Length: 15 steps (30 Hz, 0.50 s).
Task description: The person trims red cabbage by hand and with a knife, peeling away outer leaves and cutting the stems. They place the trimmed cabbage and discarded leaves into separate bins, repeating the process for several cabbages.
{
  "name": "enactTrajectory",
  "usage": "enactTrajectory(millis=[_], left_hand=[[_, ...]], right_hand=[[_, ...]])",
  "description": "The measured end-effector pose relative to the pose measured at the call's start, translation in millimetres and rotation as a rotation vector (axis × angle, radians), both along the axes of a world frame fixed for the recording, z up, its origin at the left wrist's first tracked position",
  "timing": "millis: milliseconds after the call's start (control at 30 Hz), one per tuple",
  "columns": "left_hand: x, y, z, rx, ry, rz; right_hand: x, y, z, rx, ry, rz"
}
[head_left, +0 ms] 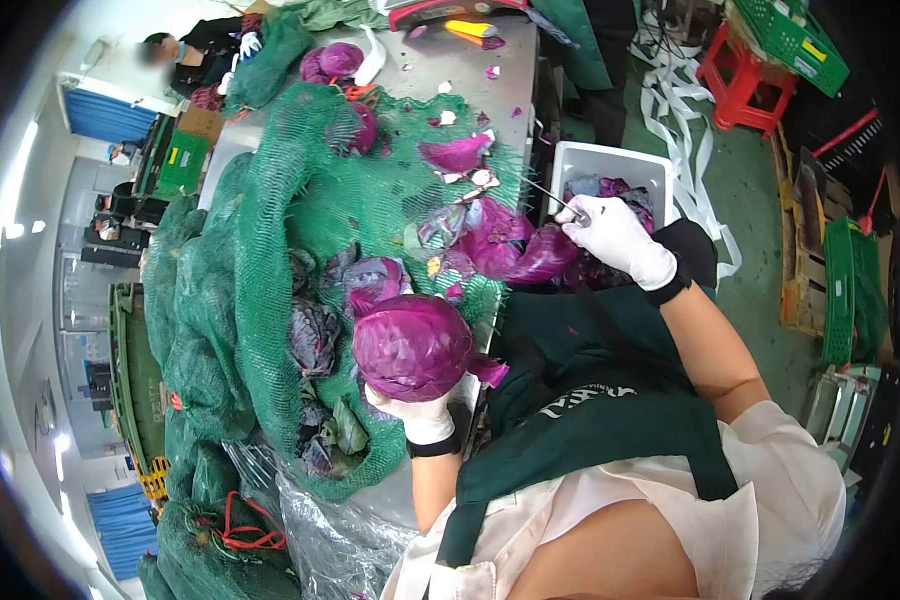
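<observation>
My left hand (419, 413), in a white glove, supports a whole purple cabbage (412, 345) from below, with a loose leaf hanging at its side. My right hand (615, 235), also gloved, is closed on the handle of a thin-bladed knife (543, 191) pointing toward the table, apart from the cabbage. Loose purple leaves (510, 240) lie between my hands at the table edge. Beyond my left hand, more purple cabbages (375, 280) and dark outer leaves (313, 335) rest on an opened green mesh sack (370, 185).
A white bin (610, 152) of leaf trimmings stands beside my right hand. Filled green mesh sacks (200, 320) line the table's far side. Another person (210, 50) works at the far end. A red stool (745, 80) and green crates (852, 290) are on the floor.
</observation>
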<state>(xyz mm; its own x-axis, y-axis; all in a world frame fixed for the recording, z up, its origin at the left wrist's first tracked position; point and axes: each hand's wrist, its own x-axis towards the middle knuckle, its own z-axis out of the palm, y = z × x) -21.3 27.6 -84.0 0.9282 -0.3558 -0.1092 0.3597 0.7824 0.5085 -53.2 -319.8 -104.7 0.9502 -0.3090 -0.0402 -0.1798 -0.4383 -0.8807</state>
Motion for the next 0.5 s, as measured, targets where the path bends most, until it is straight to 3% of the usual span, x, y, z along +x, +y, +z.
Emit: enactTrajectory(millis=[33,100,200,300,367,433,467,500], left_hand=[[3,3,-1,0.003,-0.013,0.010],[9,6,-5,-0.052,-0.051,0.010],[12,7,9,0.139,-0.227,-0.050],[16,1,17,0.295,-0.383,-0.071],[18,-2,16,0.335,-0.465,-0.066],[19,-2,10,0.260,-0.504,-0.075],[4,-15,25,0.568,0.000,0.185],[2,-16,18,0.574,0.003,0.183]], right_hand=[[-2,3,21,-0.175,0.089,-0.037],[-2,13,41,-0.019,-0.025,0.021],[-9,45,82,0.321,-0.167,0.250],[-10,72,87,0.156,-0.253,0.377],[-5,84,75,0.170,-0.334,0.358],[-3,86,73,0.234,-0.224,0.426],[-2,86,78,0.485,-0.010,0.466],[-2,86,81,0.733,0.206,0.500]])
